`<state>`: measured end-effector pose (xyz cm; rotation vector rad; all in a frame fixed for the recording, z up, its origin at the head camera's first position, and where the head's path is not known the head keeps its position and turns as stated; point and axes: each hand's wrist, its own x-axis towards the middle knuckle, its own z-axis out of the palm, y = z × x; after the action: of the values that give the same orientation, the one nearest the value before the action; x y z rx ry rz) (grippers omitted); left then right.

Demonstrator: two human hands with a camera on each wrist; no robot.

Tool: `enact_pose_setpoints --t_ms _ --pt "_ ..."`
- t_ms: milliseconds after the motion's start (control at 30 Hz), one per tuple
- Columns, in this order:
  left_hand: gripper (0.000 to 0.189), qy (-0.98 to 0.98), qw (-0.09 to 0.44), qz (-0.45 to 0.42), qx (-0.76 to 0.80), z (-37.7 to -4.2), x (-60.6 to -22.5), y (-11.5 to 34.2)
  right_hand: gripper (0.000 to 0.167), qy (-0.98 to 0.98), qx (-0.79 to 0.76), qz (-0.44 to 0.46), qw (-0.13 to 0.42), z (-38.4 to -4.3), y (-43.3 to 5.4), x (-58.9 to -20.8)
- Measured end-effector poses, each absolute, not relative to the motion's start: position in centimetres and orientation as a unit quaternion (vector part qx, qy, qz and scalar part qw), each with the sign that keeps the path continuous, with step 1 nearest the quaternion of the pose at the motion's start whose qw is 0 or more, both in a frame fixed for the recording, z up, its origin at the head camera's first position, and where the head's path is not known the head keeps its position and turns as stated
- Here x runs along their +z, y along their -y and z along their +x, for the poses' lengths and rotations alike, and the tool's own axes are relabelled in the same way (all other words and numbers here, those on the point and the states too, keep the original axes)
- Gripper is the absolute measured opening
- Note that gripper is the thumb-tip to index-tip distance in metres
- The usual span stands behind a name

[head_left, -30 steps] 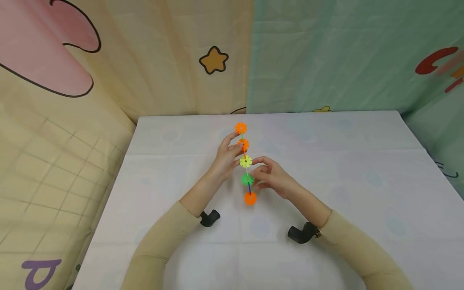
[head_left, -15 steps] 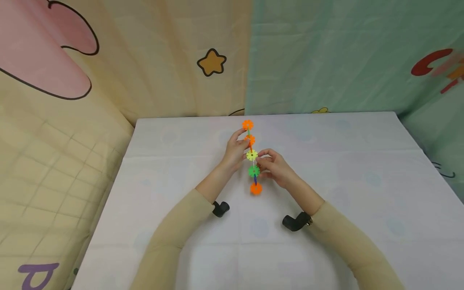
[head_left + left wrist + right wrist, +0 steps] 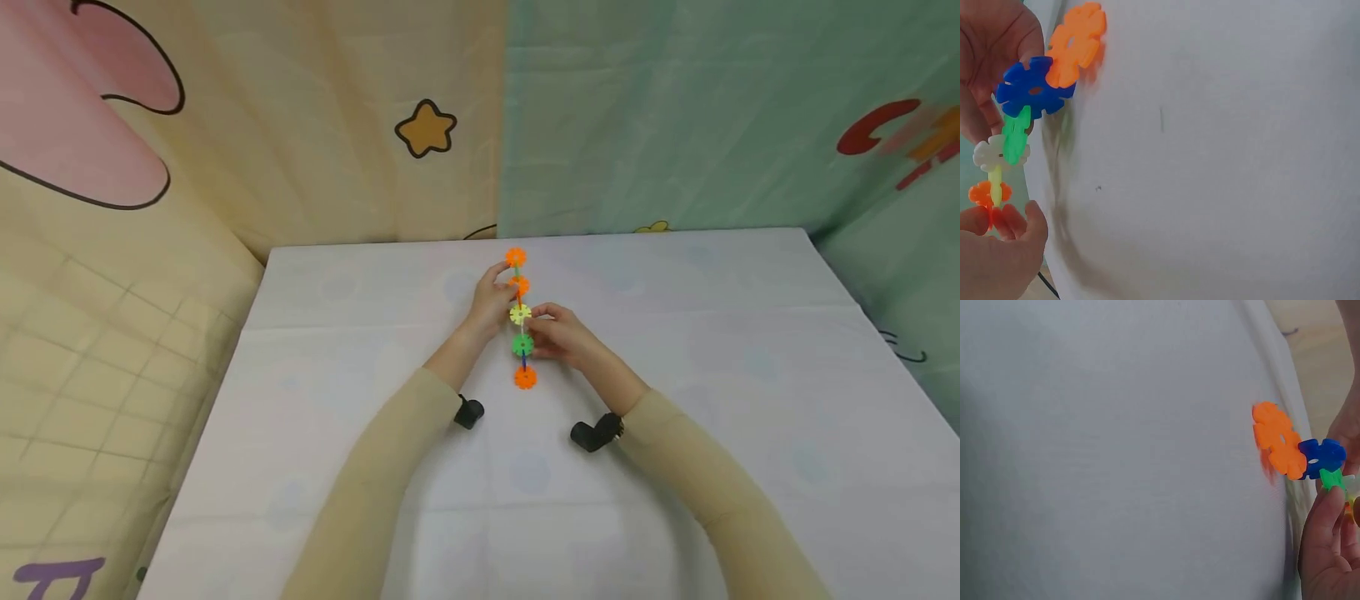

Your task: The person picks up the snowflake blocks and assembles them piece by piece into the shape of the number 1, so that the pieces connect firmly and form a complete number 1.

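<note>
A chain of notched plastic snowflake discs stands above the table in the head view, linked edge to edge. Its flat-facing discs are orange (image 3: 516,257) at the far end, another orange, yellow (image 3: 521,314), green (image 3: 522,345), and orange (image 3: 526,377) nearest the body. Between them sit discs seen edge-on, such as a blue disc (image 3: 1035,89) and a white disc (image 3: 991,153). My left hand (image 3: 492,302) pinches the chain at the second orange disc. With thumb and fingers, my right hand (image 3: 564,335) grips it around the white disc, just below the yellow one.
A white cloth covers the table (image 3: 375,333). Patterned curtains (image 3: 645,117) hang behind it and at both sides. A black wrist camera mount (image 3: 596,433) sits on the right wrist, another black mount (image 3: 470,412) on the left.
Both hands have carried the chain farther toward the table's back edge and brought their forearms closer together. The right fingertips have shifted from the green disc up to the white one.
</note>
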<state>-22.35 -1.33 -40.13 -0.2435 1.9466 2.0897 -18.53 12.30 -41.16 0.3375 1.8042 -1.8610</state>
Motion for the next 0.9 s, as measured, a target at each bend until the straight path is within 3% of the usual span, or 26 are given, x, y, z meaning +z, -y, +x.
enact_pose_setpoints --t_ms 467,900 --pt "0.068 -0.666 0.150 -0.080 0.726 -23.7 -40.6 3.0 0.021 -0.705 -0.642 0.144 0.265 -20.0 -11.2 -41.6" --pt "0.060 -0.728 0.109 -0.097 0.670 -23.2 -42.0 3.2 0.031 -0.719 -0.621 0.140 0.278 -20.1 -10.8 -41.6"
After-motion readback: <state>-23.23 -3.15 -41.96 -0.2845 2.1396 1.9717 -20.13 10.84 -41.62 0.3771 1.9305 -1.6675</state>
